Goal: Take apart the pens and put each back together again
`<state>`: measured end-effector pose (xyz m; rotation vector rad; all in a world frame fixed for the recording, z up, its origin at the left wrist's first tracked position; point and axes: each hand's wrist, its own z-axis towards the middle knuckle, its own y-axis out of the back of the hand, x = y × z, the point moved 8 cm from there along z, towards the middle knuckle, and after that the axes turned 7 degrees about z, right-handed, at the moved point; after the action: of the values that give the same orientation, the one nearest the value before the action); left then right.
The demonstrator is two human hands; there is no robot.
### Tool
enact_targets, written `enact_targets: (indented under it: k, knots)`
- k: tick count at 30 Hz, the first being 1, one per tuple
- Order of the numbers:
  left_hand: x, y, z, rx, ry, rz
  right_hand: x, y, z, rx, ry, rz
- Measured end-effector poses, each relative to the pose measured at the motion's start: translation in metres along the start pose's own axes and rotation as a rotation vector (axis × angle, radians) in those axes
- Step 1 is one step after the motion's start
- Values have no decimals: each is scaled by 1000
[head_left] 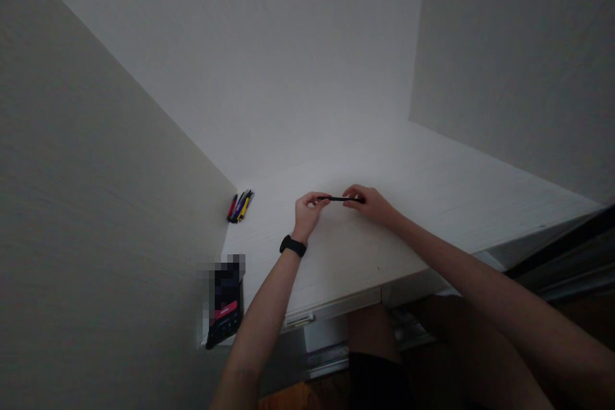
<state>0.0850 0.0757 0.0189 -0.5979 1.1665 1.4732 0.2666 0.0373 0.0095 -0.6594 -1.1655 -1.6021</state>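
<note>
A thin black pen-like stick (pixel 337 198) is held level above the white desk, stretched between both hands. My left hand (pixel 310 208), with a black watch on its wrist, pinches the stick's left end between thumb and fingers. At the other end, my right hand (pixel 366 202) has its thumb and fingers closed around the stick. Both ends are partly covered by the fingers, so I cannot make out its exact kind.
Several pens and markers (pixel 240 206) lie in a bunch by the left wall. A dark phone-like device (pixel 225 311), partly blurred out, stands at the desk's left front corner. Walls enclose the white desk (pixel 346 262) at the back and both sides; a drawer handle (pixel 300 320) is on its front edge.
</note>
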Motion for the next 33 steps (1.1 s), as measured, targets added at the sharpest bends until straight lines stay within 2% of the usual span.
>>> enact_targets:
  k: [2, 10, 16, 19, 21, 23, 25, 29, 31, 33]
  knots:
    - [2, -1, 0, 10, 3, -3, 0, 1, 0, -16, 1, -1]
    - [1, 0, 0, 8, 14, -5, 4, -7, -1, 103, -8, -36]
    - [-7, -3, 0, 74, -28, -7, -3, -10, 0, 154, -28, -1]
    - [-3, -12, 1, 125, -41, -30, -6, -8, 1, 104, -34, -62]
    - [3, -14, 1, 112, -35, 12, -8, 0, 1, -6, -43, -153]
    - [9, -6, 1, 11, -6, 124, -12, 18, 0, -166, -84, -263]
    - [14, 4, 0, -68, 42, 340, -22, 46, -1, -293, -202, -401]
    - [22, 17, -1, 2, 189, 900, -43, 121, -4, -359, -480, -779]
    - [26, 20, -1, 49, 264, 1055, -52, 158, -7, -355, -581, -936]
    - [26, 18, -1, 98, 287, 1144, -59, 187, -10, -376, -618, -1057]
